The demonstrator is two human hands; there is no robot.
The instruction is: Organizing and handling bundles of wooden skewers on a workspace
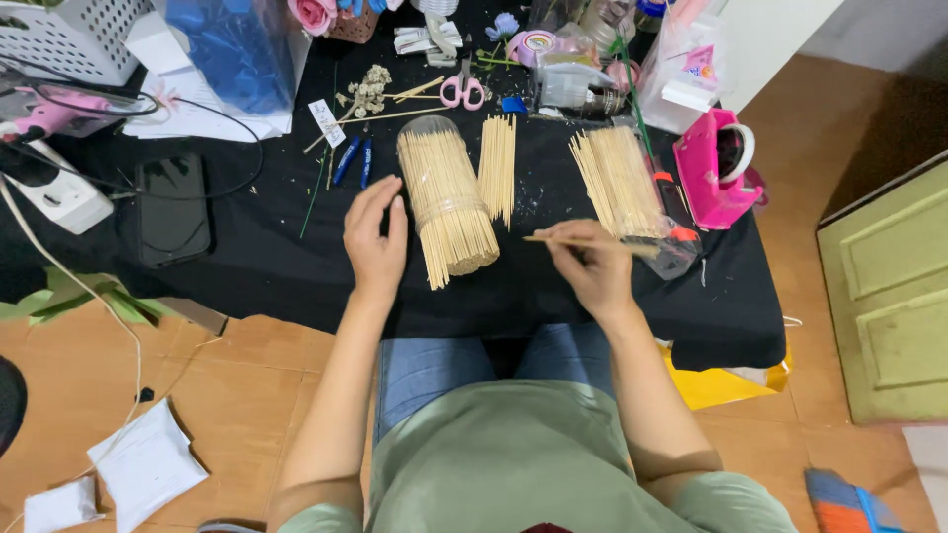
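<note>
left hand (376, 237) flat, touching skewer bundle (449, 202), centre | right hand (591, 265) pinching one skewer (583, 240) | best kept level, bundle steadied

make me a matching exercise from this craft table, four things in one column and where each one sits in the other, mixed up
Things:
1. pink-handled scissors
2. large bundle of thin wooden skewers
3. single wooden skewer
4. pink tape dispenser

Places:
A. pinched in the right hand
B. right edge of the black table
C. beside the left hand
D. far side of the table, beyond the skewers

Pairs: 1-D, 2-C, 3-A, 4-B
</note>
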